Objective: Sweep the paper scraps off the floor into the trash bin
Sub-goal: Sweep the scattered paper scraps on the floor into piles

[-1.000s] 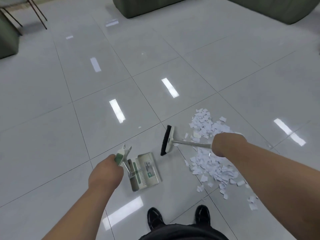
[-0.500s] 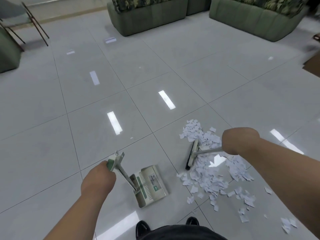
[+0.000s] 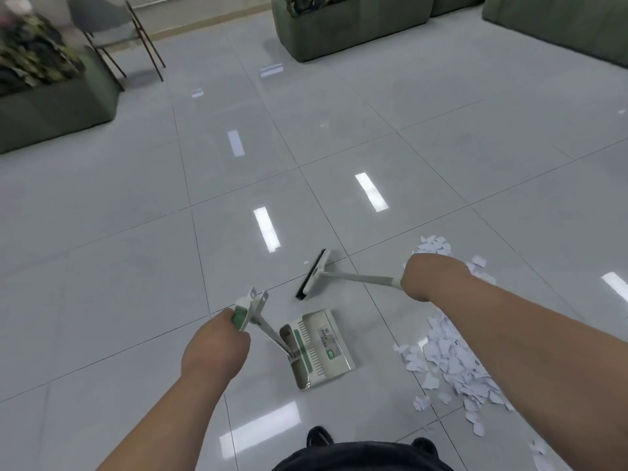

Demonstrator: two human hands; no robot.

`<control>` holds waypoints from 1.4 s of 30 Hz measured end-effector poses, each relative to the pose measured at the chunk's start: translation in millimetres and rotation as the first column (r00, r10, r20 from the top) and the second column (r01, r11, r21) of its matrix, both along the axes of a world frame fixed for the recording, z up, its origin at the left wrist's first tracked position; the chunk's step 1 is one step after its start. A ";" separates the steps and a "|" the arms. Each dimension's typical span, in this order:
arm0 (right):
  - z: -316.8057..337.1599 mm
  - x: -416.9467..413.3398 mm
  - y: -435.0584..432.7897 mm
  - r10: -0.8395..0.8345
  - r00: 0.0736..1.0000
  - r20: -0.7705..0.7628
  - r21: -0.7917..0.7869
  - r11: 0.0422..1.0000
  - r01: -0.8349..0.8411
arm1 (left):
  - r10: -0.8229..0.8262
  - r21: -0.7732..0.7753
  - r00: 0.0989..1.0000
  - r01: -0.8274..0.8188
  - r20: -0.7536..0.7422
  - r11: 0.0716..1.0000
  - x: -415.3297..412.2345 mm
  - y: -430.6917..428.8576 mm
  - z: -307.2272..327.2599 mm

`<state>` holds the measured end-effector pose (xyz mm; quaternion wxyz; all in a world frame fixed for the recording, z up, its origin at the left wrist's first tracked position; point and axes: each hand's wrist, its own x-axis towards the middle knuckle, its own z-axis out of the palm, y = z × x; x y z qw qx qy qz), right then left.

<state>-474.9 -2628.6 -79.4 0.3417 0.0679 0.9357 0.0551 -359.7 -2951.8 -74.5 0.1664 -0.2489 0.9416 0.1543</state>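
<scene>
- The paper scraps (image 3: 452,362) lie in a loose white heap on the tiled floor (image 3: 136,266) to my right, partly hidden under my right forearm.
- The broom (image 3: 314,274) has its dark-bristled head left of the heap, apart from the scraps.
- My right hand (image 3: 431,277) is clenched round the broom's thin handle.
- The dustpan (image 3: 323,348) sits on the floor between the broom head and my shoes (image 3: 319,436), near the heap.
- My left hand (image 3: 215,345) grasps the green grip of the dustpan's long handle.
- Far off stand green planters (image 3: 339,32) and a chair (image 3: 112,25).

scraps (image 3: 452,358) white | dustpan (image 3: 319,348) cream, green stripe | bristles (image 3: 310,273) black
</scene>
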 end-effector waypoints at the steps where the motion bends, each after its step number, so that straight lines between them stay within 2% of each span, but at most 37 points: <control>1: -11.7 -5.7 -14.5 -0.002 1.000 -0.004 -0.026 1.000 0.002 | 0.008 -0.004 1.000 -0.008 0.005 1.000 0.6 -5.9 -1.5; 8: -77.7 -26.4 -74.6 -0.008 0.998 0.059 -0.134 0.991 0.016 | 0.058 -0.051 0.997 -0.055 0.043 0.997 3.5 -20.4 -24.4; 11: -88.7 -21.8 -62.1 0.003 0.996 0.086 -0.121 0.993 0.008 | 0.068 -0.072 0.996 -0.064 0.052 0.995 5.4 -15.3 -28.7; 15: -95.7 -3.5 -4.7 0.001 0.995 0.103 -0.093 0.996 0.008 | 0.062 -0.088 0.996 -0.057 0.060 0.995 11.6 4.5 -21.2; 21: -43.6 33.1 117.7 0.000 0.978 0.207 0.069 0.997 -0.014 | 0.008 -0.085 0.998 -0.003 0.056 0.996 16.0 54.0 0.0; 24: -3.8 52.7 172.9 -0.034 0.989 0.142 0.113 0.993 0.017 | 0.000 -0.058 0.999 0.002 0.048 0.998 14.3 89.9 5.4; 29: 38.1 77.3 237.9 -0.007 0.990 0.139 0.169 0.985 -0.016 | -0.060 -0.030 0.998 0.061 0.036 0.998 14.1 149.4 6.2; 37: 66.6 83.1 285.9 -0.101 0.995 0.017 0.154 0.983 0.098 | -0.124 -0.036 0.992 0.123 -0.006 0.992 3.6 204.2 11.1; 42: 58.7 75.5 276.7 -0.150 0.987 -0.056 0.039 0.988 0.153 | -0.119 -0.023 0.993 0.119 -0.024 0.993 -7.6 199.9 15.1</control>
